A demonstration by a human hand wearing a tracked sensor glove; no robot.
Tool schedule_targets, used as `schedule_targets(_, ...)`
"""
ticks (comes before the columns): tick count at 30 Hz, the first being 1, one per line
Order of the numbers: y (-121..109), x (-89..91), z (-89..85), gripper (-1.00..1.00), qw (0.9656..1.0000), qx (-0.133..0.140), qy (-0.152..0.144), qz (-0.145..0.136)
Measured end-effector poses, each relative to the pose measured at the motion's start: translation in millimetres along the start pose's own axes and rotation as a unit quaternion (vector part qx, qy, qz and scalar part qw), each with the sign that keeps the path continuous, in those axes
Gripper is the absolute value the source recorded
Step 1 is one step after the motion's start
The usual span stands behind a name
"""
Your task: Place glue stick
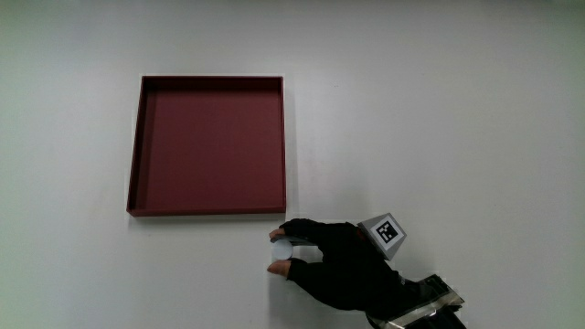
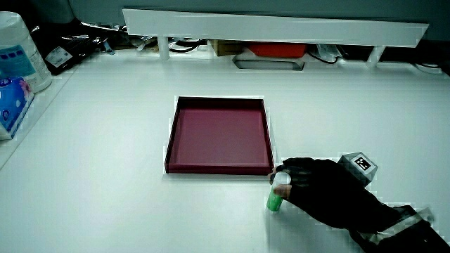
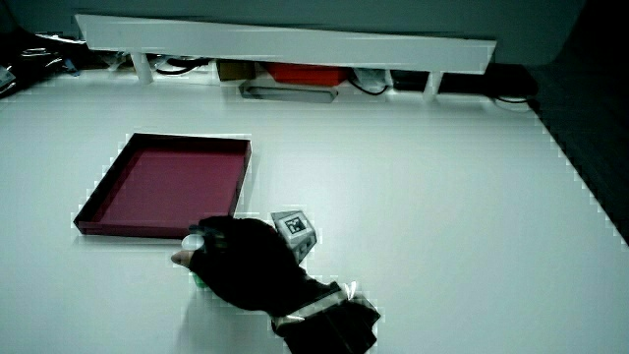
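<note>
1. Near the corner of the dark red tray [image 1: 134, 146] that lies closest to the person, the hand [image 1: 343, 265] is over the bare table [image 1: 457, 110], with the patterned cube [image 1: 387, 233] on its back.
2. Its fingers [image 1: 297, 228] and thumb are closed around the glue stick [image 1: 281, 249], pinching it near the pale cap.
3. In a side view the glue stick [image 2: 278, 193] stands roughly upright, green body below and cap on top. It is just outside the tray, nearer to the person than the tray wall [image 2: 218, 169].
4. I cannot tell whether its base already touches the table or hangs just above it.
5. Nothing lies in the tray, as both side views bear out [image 3: 147, 228].
6. As I judge it, the placing is unfinished: the stick is in the grip and not yet let go.
7. What is left is to set it down, on the table or perhaps in the tray, since the task names no spot, and then to open the fingers and draw the hand clear.
</note>
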State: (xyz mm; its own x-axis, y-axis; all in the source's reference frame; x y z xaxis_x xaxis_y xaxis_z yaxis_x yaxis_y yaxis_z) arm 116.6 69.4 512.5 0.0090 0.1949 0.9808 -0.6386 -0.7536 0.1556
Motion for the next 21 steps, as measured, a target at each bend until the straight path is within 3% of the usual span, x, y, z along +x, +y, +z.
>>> schedule_targets(9, -1.5, 0.2, -1.2, 0.00, 1.0000, 0.000, 0.005, 0.002)
schedule_targets(13, -1.4, 2.0, -1.2, -0.15, 0.9999, -0.003, -0.010, 0.003)
schedule_targets(21, -2.4, 2.0, -1.1, -0.46, 1.0000, 0.000, -0.005, 0.003)
